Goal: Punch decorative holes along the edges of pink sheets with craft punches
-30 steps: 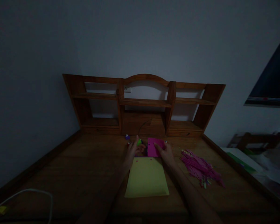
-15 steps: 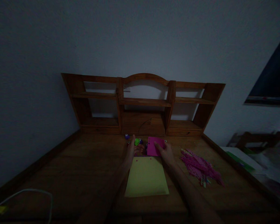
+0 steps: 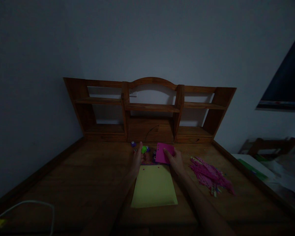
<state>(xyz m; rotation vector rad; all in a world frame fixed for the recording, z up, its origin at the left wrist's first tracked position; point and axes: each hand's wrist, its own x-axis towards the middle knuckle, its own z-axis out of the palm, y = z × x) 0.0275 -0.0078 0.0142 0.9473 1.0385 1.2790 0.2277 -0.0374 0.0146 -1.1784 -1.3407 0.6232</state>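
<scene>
A small pink card point(image 3: 164, 152) with small dark holes along its left edge is pinched in my right hand point(image 3: 176, 161), thumb across its face. My left hand point(image 3: 137, 160) is on the other side, thumb stretched upward and fingers reaching right, apart; they partly show in the dim light. Beside that thumb is a bright green piece point(image 3: 144, 149), and I cannot tell whether the hand touches it. Small purple pieces with eye-like white spots lie around, one purple piece point(image 3: 133, 144) beyond my left hand. A yellow sheet point(image 3: 154, 186) with two small reddish marks at its top lies between my forearms.
A pink heap of strips or net point(image 3: 210, 173) with pale sticks lies on the wooden desk point(image 3: 88, 177) at right. A wooden shelf unit point(image 3: 152, 107) stands at the back. A white cable point(image 3: 36, 202) curves at the lower left. A chair point(image 3: 272, 144) stands far right.
The pink card has shifted and tilted slightly in my right hand, uncovering more of the dark pieces at its left. My left hand has barely moved.
</scene>
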